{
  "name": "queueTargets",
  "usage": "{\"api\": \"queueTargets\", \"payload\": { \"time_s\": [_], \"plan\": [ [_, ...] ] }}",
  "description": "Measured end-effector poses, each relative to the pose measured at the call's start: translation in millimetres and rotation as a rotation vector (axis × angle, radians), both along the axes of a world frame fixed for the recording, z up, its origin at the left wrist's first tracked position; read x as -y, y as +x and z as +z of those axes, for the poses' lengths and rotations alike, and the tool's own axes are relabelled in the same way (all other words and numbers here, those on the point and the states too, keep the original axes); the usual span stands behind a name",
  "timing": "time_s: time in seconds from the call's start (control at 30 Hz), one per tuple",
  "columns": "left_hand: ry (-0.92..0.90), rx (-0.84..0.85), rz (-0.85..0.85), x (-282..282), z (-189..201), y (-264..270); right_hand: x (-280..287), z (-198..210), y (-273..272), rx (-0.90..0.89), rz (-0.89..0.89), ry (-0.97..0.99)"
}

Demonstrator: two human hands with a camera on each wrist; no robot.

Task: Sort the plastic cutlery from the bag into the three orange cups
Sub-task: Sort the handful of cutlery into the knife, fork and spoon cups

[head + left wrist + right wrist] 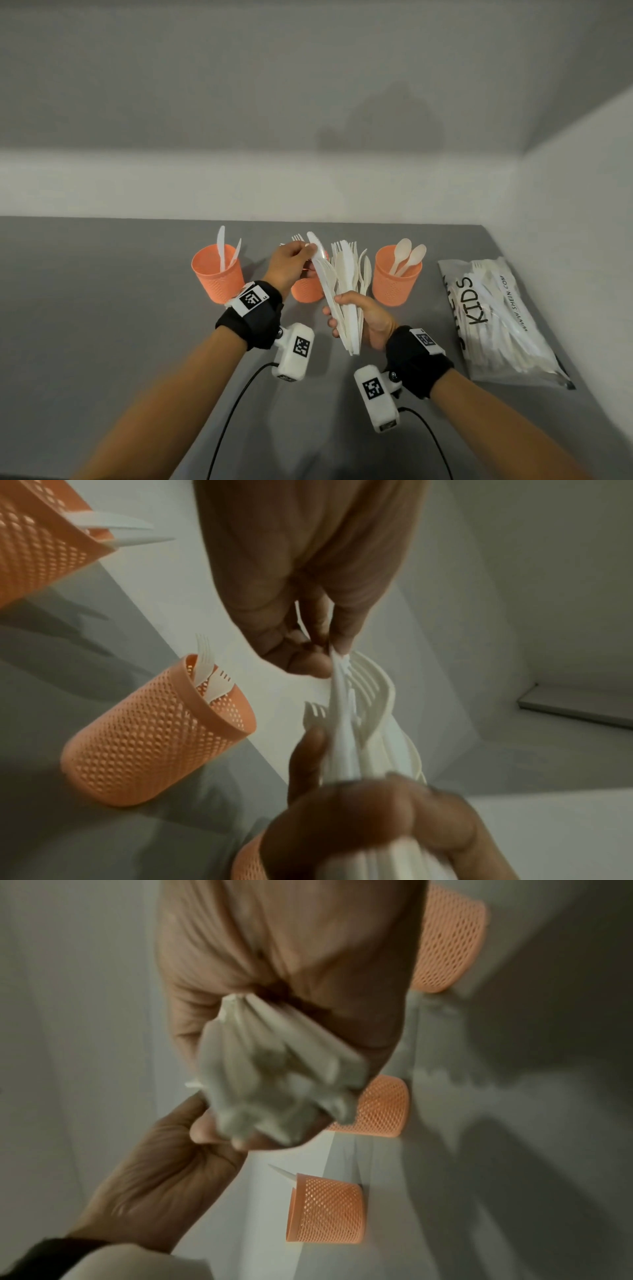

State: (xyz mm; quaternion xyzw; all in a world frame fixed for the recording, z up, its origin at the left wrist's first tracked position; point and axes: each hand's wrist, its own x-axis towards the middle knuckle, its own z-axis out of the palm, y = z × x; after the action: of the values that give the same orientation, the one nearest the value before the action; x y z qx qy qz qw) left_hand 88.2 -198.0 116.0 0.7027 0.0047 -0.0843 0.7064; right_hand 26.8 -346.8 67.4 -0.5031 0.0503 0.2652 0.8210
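Observation:
My right hand (356, 318) grips a fanned bundle of white cutlery (349, 284) by the handles, upright above the table. My left hand (291, 260) pinches the blade of a white knife (317, 248) at the bundle's left side; the pinch shows in the left wrist view (339, 656). Three orange mesh cups stand in a row behind: the left cup (217, 277) holds knives, the middle cup (306, 289) holds forks and is partly hidden by my left hand, the right cup (395, 277) holds two spoons. The bundle's handle ends (274, 1074) are blurred in the right wrist view.
A clear printed bag (496, 322) with more white cutlery lies on the grey table (102, 308) at the right, near the side wall. A white wall runs close behind the cups. Two black cables trail from the wrist cameras toward the front edge.

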Motion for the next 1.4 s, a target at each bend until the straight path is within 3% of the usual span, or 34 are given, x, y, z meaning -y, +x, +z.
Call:
{"api": "queueTargets", "payload": {
  "time_s": [0.3,0.53,0.73,0.9,1.1,1.17,1.3,1.4],
  "plan": [
    [-0.084,-0.135,-0.039,-10,-15,-7,-11,0,2,-0.017,0.067,-0.03],
    [-0.038,-0.05,0.162,-27,3,9,-30,2,6,-0.032,0.082,-0.009],
    [0.04,-0.048,-0.004,-36,2,16,-46,4,20,-0.015,0.066,0.039],
    [-0.157,-0.032,0.248,-59,17,35,-51,9,25,0.028,0.068,-0.092],
    [-0.214,0.22,0.43,-76,31,52,-57,13,34,0.059,0.007,-0.251],
    [-0.146,0.219,0.38,-77,31,52,-59,11,36,0.043,-0.028,-0.234],
    [0.105,0.076,0.087,-73,20,38,-61,11,38,0.044,-0.02,-0.215],
    [0.172,0.049,-0.075,-65,11,26,-64,12,38,0.038,0.02,-0.227]
  ]
}}
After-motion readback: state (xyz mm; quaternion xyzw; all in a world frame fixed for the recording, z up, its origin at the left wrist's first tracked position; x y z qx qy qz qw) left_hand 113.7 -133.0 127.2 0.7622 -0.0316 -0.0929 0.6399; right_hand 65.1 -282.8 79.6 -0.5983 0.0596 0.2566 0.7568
